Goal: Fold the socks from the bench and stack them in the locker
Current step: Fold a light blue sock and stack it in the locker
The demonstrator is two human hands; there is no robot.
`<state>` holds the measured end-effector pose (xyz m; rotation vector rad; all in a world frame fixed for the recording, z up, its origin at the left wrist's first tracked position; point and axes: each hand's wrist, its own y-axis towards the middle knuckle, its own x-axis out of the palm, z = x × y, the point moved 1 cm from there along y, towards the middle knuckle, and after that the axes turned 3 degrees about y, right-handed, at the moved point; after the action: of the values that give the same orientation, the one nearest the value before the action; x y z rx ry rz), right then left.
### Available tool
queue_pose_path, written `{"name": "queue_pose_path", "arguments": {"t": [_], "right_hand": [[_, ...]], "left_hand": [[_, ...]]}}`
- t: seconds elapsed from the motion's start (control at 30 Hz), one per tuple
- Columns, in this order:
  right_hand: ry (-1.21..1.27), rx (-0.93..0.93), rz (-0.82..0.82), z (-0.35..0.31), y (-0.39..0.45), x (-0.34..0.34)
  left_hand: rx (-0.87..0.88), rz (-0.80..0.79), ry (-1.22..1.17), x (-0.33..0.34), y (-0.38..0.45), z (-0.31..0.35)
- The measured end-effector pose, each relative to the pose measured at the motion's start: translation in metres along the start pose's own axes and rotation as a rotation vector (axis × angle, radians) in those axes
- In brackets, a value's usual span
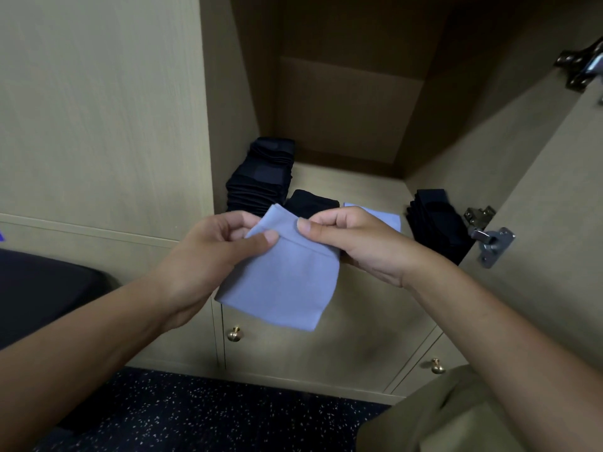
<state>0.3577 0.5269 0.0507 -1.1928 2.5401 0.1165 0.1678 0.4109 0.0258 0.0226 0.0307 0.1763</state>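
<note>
A light blue folded sock (287,282) hangs in front of the open locker (352,187), held by its upper edge. My left hand (215,252) pinches the top left of it and my right hand (352,239) pinches the top right. Another light blue folded sock (383,216) lies on the locker shelf behind my right hand. Black folded socks stand in a tall stack (261,177) at the shelf's left, a single black sock (313,202) lies beside that stack, and a second black stack (437,220) leans at the right.
The locker door (538,197) stands open on the right with metal hinges (489,236). Below the shelf are drawer fronts with brass knobs (234,333). A dark bench (42,288) is at the left, over a speckled dark floor (195,415).
</note>
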Motion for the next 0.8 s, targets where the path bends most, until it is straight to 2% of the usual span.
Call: {"name": "queue_pose_path", "arguments": {"t": [0.17,0.3,0.43,0.6,0.8], "right_hand": [[0.249,0.067,-0.036,0.001,-0.001,-0.002],[0.326,0.053,-0.017,-0.002,-0.001,0.007],[0.309,-0.033,0.258,-0.003,0.005,0.006],[0.180,-0.057,0.583,0.005,0.005,-0.037],[0.377,0.037,0.775,0.034,0.007,-0.082]], "left_hand": [[-0.034,0.198,-0.180,-0.003,0.008,-0.003],[-0.018,0.238,-0.211,0.000,0.010,-0.003],[0.037,0.253,-0.120,0.008,0.010,-0.001],[0.077,0.271,0.081,0.009,0.009,-0.002],[0.098,0.174,0.201,0.012,0.005,-0.004]]}}
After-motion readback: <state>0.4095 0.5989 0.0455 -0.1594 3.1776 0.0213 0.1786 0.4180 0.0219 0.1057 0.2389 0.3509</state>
